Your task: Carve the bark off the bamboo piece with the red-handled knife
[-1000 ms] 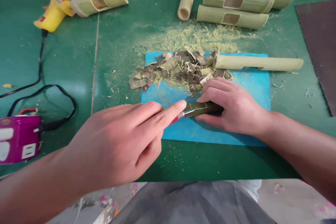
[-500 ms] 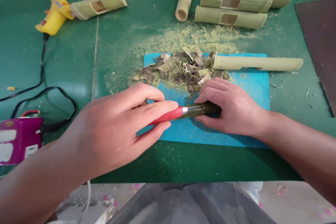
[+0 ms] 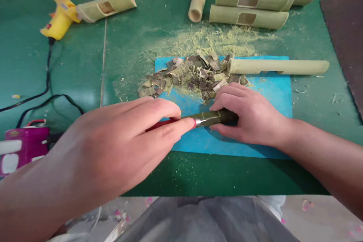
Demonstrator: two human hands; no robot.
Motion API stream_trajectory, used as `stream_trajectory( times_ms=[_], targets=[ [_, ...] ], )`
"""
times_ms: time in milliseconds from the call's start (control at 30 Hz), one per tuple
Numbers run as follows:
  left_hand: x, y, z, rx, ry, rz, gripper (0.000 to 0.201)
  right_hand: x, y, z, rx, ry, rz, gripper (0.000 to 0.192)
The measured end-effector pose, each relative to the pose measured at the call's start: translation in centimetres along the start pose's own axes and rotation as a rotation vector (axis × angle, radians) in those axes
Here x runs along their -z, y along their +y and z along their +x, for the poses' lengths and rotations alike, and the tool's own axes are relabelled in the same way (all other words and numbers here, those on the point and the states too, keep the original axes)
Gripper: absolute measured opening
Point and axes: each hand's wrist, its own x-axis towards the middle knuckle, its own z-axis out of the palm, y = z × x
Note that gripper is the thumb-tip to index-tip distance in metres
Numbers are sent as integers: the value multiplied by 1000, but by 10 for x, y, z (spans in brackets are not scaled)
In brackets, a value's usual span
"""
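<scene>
My left hand (image 3: 124,147) grips a red-handled carving tool (image 3: 195,122), its metal tip resting on a short dark green bamboo piece (image 3: 215,116). My right hand (image 3: 249,115) lies over that piece and presses it down on the blue cutting mat (image 3: 266,90). Most of the red handle is hidden inside my left fingers. A heap of bamboo chips (image 3: 193,73) lies on the mat just beyond both hands. A long pale bamboo tube (image 3: 278,66) rests across the mat's far right corner.
Several cut bamboo tubes (image 3: 248,7) with rectangular windows lie at the back of the green table (image 3: 133,45), with sawdust (image 3: 215,39) in front of them. A yellow glue gun (image 3: 61,15) and its black cord sit far left, a purple power strip (image 3: 19,149) near left, a brown sheet (image 3: 346,41) far right.
My left hand closed around the red handle and slid forward along it, covering most of it. The right hand and the bamboo piece stayed in place.
</scene>
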Motion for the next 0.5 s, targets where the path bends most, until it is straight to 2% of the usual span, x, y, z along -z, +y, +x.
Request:
stream_trajectory(
  times_ms=[67,167,367,500],
  targets=[
    [4,3,3,23,-59,20,32,0,1,0,1,0,-3,7],
    [10,8,9,22,-87,40,32,0,2,0,2,-1,-4,8],
    [15,12,18,-84,-56,71,27,-2,3,1,24,2,-3,9],
    [13,11,22,-64,-41,79,31,-4,3,1,30,11,24,8]
  ],
)
